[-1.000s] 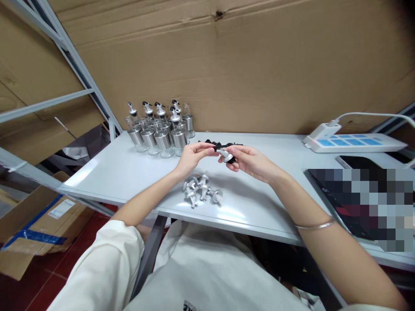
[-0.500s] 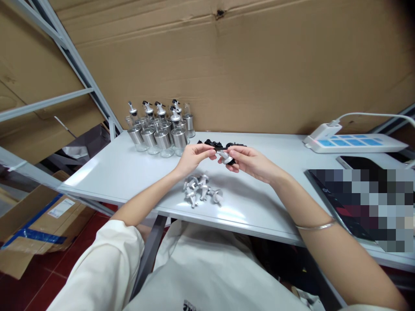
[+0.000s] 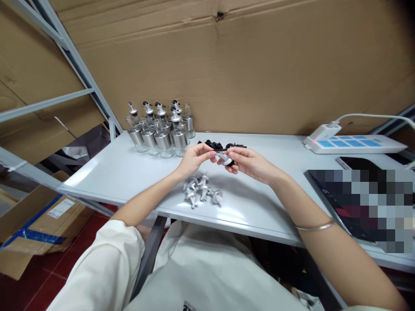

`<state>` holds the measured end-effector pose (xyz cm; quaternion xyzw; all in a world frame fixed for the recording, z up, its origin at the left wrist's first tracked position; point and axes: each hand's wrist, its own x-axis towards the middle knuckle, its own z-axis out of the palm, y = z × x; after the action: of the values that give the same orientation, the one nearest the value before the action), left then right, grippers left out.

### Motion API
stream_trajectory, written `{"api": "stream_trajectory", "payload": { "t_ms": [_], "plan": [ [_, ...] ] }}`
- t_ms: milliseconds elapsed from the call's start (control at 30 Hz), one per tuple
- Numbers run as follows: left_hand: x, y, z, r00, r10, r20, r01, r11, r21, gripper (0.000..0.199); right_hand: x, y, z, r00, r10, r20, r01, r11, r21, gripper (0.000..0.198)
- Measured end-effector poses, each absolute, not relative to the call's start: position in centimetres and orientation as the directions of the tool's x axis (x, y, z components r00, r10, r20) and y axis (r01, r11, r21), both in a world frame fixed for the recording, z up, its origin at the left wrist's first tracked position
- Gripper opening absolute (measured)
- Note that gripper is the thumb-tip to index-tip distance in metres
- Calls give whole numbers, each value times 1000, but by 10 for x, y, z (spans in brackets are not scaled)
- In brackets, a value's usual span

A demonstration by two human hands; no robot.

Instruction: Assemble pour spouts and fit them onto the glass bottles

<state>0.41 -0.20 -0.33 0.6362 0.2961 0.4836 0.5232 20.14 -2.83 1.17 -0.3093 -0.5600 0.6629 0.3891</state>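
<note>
Above the white table, my right hand [image 3: 249, 163] is closed around a silver pour spout [image 3: 226, 160] with a black base. My left hand [image 3: 196, 159] pinches at the spout's left end, where a thin black piece [image 3: 220, 150] lies along its top. Fingers hide part of the join, so I cannot tell whether the black piece is fastened. Just behind the hands lies a heap of small black parts [image 3: 212, 145]. Several loose silver spout pieces [image 3: 202, 188] are piled on the table in front of the hands.
Several glass bottles with steel bands [image 3: 163, 140] stand at the back left, some topped with spouts. A white power strip [image 3: 356, 144] with a plugged-in charger, a phone [image 3: 359, 163] and a dark flat item [image 3: 327, 194] lie on the right. Cardboard [image 3: 243, 77] lines the back.
Almost nothing differs. Both hands stay at the same spot on the spout, which is turned very slightly between the fingers.
</note>
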Motion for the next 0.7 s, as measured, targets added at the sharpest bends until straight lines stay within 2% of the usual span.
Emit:
{"api": "stream_trajectory", "payload": {
  "t_ms": [533, 700],
  "plan": [
    [2, -3, 1, 419, 855, 306, -154, -265, 952, 37, 203, -29, 13, -512, 858, 36, -119, -29, -992, 28],
    [1, -2, -3, 415, 851, 321, -154, -282, 947, 38, 199, -31, 13, -508, 862, 12, -135, -66, -989, 29]
  ]
}}
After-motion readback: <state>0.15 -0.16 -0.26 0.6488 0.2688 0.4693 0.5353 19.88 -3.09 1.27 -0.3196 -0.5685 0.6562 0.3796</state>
